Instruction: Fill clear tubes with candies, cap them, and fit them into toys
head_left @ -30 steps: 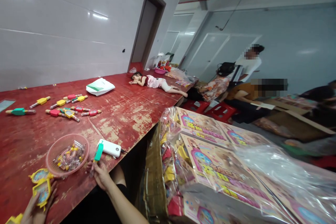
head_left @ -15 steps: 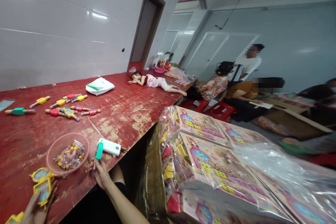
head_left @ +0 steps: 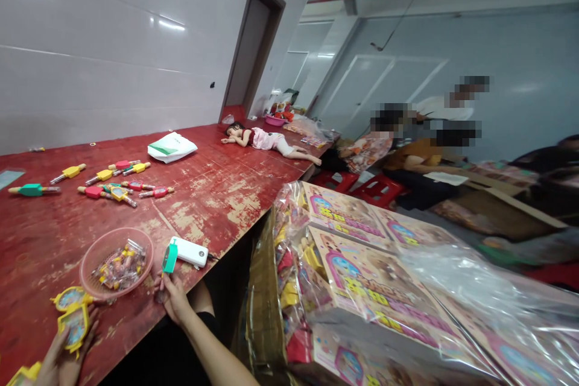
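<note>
At the table's near left, my left hand (head_left: 63, 356) grips a yellow plastic toy case (head_left: 75, 325) with a clear patterned window. Another yellow case (head_left: 70, 297) lies right beside it. My right hand (head_left: 175, 298) is closed around the lower end of a green plastic toy (head_left: 170, 258), held upright at the table edge. Between the hands stands a pink plastic basket (head_left: 85, 268) of small clear tubes with yellow ends (head_left: 120, 268). A white power bank (head_left: 190, 252) lies just behind the green toy. Part of a further yellow piece (head_left: 25, 374) shows at the bottom left corner.
Several coloured toys with tubes (head_left: 117, 193) lie farther back on the red table (head_left: 203, 169). A white bag (head_left: 172, 148) and a person lying down (head_left: 266, 140) are beyond. A carton of plastic-wrapped boxes (head_left: 362, 277) stands at my right; co-workers (head_left: 411, 163) sit behind it.
The green toy has turned slightly in my right hand. My left hand is nearly still. In the background, the standing person has moved right and leaned over.
</note>
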Demonstrator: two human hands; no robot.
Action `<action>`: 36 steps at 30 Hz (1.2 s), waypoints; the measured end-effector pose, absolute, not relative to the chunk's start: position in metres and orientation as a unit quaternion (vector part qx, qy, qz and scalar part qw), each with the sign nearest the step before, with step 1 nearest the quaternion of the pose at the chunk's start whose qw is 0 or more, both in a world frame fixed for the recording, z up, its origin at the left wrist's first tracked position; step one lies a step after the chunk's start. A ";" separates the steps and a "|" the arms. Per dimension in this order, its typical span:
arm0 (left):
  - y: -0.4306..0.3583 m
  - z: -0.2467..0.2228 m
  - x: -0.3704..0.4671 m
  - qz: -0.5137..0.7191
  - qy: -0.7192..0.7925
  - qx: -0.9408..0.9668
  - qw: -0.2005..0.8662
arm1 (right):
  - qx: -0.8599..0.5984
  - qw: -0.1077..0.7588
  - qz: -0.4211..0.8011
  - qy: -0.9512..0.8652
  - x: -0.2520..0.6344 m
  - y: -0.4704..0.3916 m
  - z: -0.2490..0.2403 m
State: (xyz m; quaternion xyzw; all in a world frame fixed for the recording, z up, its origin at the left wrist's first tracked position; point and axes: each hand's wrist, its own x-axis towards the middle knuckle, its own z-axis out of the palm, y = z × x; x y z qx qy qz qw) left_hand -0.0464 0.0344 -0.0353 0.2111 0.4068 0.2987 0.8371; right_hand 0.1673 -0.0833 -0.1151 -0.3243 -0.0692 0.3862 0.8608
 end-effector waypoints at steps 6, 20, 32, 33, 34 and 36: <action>0.043 -0.043 -0.050 0.291 0.416 0.197 0.839 | -0.344 0.858 0.369 -0.092 0.165 -0.081 -0.113; 0.032 -0.026 -0.043 0.292 0.425 0.222 0.828 | -0.376 0.850 0.347 -0.129 0.164 -0.077 -0.116; 0.036 -0.033 -0.045 0.290 0.422 0.224 0.829 | -0.407 0.836 0.338 -0.149 0.162 -0.081 -0.112; 0.036 -0.032 -0.045 0.290 0.425 0.222 0.828 | -0.412 0.833 0.336 -0.152 0.162 -0.081 -0.111; 0.036 -0.031 -0.044 0.289 0.427 0.221 0.828 | -0.418 0.830 0.335 -0.155 0.161 -0.082 -0.111; 0.035 -0.028 -0.043 0.286 0.427 0.220 0.829 | -0.427 0.826 0.330 -0.161 0.161 -0.082 -0.111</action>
